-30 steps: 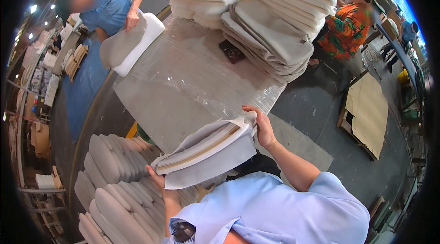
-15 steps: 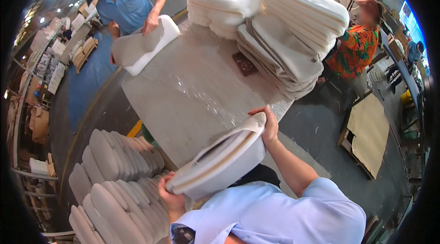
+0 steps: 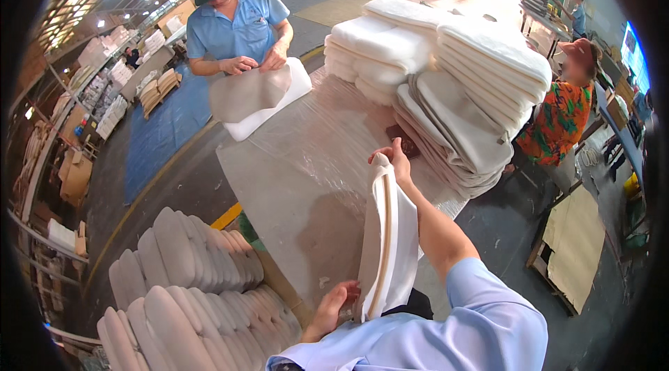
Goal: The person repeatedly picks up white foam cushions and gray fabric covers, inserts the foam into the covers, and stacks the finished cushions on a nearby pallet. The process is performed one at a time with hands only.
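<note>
Right hand [image 3: 394,160] grips the top and left hand [image 3: 336,307] the bottom of a cushion [image 3: 387,238] stood on edge at lower centre over the plastic-covered table [image 3: 293,183]; keeping both grips firm should keep it upright.

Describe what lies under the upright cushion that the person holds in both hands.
The cushion stands on edge over the table, which is wrapped in clear plastic sheet. The left hand grips its bottom end, the right hand its top. The tabletop directly beneath is hidden.
</note>
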The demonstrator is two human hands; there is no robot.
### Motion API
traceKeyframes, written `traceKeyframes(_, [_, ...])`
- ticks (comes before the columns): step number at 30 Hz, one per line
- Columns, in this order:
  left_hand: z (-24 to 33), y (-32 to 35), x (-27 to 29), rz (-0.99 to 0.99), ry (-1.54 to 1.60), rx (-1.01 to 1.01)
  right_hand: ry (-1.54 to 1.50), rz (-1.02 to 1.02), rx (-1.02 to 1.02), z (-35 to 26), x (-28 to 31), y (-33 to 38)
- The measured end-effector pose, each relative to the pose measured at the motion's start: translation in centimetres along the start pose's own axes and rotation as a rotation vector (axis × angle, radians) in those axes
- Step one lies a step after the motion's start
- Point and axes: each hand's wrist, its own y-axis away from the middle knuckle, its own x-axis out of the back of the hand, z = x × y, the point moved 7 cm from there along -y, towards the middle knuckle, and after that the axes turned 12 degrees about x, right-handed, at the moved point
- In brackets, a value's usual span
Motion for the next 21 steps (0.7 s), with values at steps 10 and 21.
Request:
traceKeyframes(10, [14.8,-20.3,0.1,0.009,0.171,-0.161,0.067,-0.224,-0.224,4.0,-2.0,-3.2])
traceKeyframes(21, [26.0,-33.8,0.4,-0.063,-0.027,-0.39,0.307,-0.244,0.01,4.7,-1.8,-8.3])
